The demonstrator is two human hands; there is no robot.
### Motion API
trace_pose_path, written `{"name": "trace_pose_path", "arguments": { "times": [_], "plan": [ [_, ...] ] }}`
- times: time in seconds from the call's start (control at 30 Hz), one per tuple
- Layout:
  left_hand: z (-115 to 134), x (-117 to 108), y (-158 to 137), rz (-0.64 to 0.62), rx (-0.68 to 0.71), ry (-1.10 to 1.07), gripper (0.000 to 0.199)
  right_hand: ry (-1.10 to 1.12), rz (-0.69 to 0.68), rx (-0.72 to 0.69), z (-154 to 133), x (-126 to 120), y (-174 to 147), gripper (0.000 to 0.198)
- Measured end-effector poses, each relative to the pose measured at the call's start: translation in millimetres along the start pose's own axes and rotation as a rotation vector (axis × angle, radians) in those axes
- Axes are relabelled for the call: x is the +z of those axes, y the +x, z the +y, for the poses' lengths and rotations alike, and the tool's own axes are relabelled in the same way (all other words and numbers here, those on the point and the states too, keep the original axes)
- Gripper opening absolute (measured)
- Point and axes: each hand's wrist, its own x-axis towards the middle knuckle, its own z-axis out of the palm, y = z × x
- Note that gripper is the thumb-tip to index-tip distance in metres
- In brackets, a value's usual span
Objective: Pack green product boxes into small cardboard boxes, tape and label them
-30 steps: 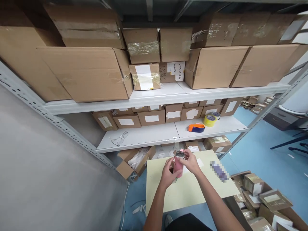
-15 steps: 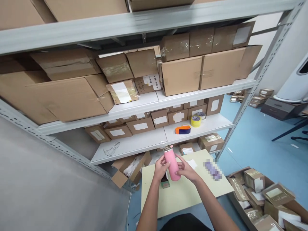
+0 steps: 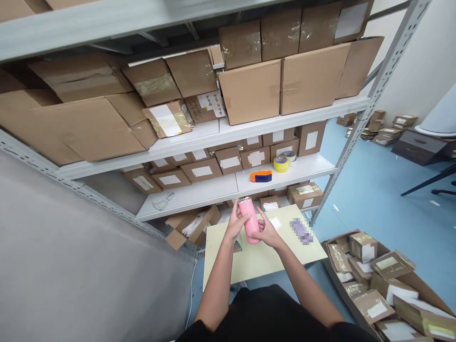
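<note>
A pink tumbler (image 3: 250,222) with a metal rim at its top is held between both hands, slightly tilted, above a pale yellow tabletop (image 3: 221,270). My left hand (image 3: 236,223) grips its upper left side, thumb across the front. My right hand (image 3: 267,231) holds its lower right side, fingers curled against the wall. Just below my left hand, a small green-edged box (image 3: 237,246) rests on the table, partly covered by the hand and forearm. A white paper (image 3: 275,223) lies behind my right hand. To the right is a pixelated purple item (image 3: 301,231).
Metal shelving (image 3: 228,137) with cardboard boxes stands ahead. On its middle shelf are yellow tape (image 3: 281,164), an orange and blue object (image 3: 261,176) and glasses (image 3: 163,201). An open carton (image 3: 194,228) sits left of the table; a large box of parcels (image 3: 381,280) stands at right.
The view has tipped and shifted, so shelf and table appear higher. The tumbler stays in both hands and looks turned a little more upright.
</note>
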Motion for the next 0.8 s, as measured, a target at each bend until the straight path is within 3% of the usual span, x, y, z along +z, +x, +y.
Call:
{"name": "trace_pose_path", "arguments": {
  "times": [0.1, 0.23, 0.33, 0.43, 0.6, 0.73, 0.8],
  "plan": [
    [-1, 0, 3, 0.040, 0.028, 0.045, 0.123, -0.047, 0.044, -0.029, 0, -1, 0, 0.137],
    [4, -4, 4, 0.000, 0.000, -0.039, 0.117, 0.017, -0.076, 0.026, -6, 1, 1, 0.130],
    [8, -6, 4, -0.016, 0.027, -0.056, 0.111, -0.033, -0.001, 0.016, -8, 4, 2, 0.136],
    [10, -9, 6, 0.027, 0.045, -0.042, 0.122, -0.133, 0.081, -0.038, -4, 7, 2, 0.141],
    [8, -15, 12, -0.023, -0.020, -0.104, 0.122, -0.053, -0.030, -0.029, 1, 6, 4, 0.127],
    [3, -13, 15, 0.007, -0.014, -0.068, 0.119, -0.155, 0.079, -0.042, 5, 4, 5, 0.133],
    [-2, -13, 15, 0.036, -0.024, -0.042, 0.122, -0.176, 0.061, -0.037, 9, 4, 6, 0.131]
  ]
}}
